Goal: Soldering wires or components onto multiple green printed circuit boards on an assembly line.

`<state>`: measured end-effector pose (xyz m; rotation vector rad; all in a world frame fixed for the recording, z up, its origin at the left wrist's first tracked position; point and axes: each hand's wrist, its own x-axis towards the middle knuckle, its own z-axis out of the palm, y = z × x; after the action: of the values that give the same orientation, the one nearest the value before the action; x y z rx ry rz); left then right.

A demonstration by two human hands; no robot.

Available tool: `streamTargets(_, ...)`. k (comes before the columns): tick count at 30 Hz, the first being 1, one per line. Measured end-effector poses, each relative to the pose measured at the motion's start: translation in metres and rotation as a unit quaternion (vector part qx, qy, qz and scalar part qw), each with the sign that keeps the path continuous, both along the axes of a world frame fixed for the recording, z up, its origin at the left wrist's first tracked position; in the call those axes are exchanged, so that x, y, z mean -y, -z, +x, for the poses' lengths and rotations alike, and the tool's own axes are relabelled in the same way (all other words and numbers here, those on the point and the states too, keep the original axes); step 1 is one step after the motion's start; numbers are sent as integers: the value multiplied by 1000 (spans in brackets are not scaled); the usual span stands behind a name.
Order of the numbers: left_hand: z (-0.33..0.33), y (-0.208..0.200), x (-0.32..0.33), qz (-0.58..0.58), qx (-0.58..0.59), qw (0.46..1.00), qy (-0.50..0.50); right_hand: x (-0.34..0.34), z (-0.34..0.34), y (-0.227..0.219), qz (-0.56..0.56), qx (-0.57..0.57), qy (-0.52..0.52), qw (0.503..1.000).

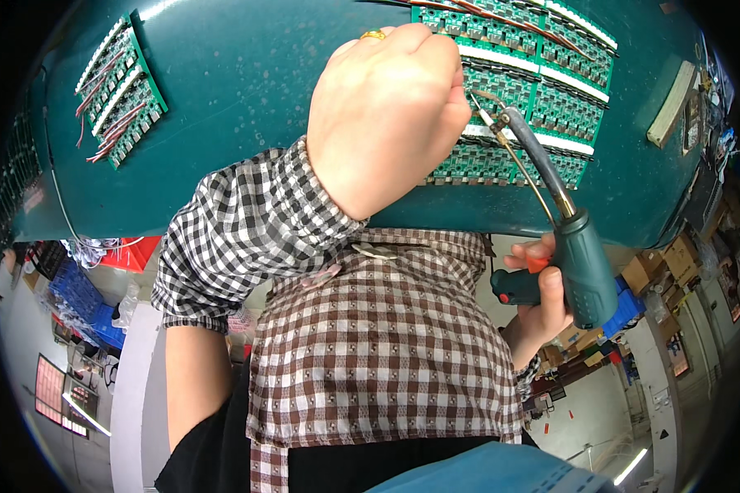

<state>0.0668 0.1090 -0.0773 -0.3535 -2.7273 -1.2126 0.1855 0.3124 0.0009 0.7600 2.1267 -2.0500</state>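
Note:
My left hand (390,115), with a ring on one finger, is closed over the left side of a panel of green circuit boards (571,103). Whatever its fingertips pinch is hidden beneath the fist. Red and dark wires (510,25) lie across the far part of the panel, which carries rows of white strips and small components. In my right hand (551,308) is a dark green soldering gun (588,267), gripped by its handle. Its bent metal tube and thin tip reach up and left over the panel, close to my left fingers; whether the tip touches anything I cannot tell.
A second green circuit-board panel (127,94) with reddish wires lies at the far left of the green tabletop (238,74). A pale long block (672,104) sits near the right edge. One thin cable (55,177) runs down the left side.

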Motion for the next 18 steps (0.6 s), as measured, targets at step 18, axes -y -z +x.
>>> streamTargets(18, 1, 3, -2, 1, -3, 1000, -9, 11, -3, -1, 100, -12, -24, 995)
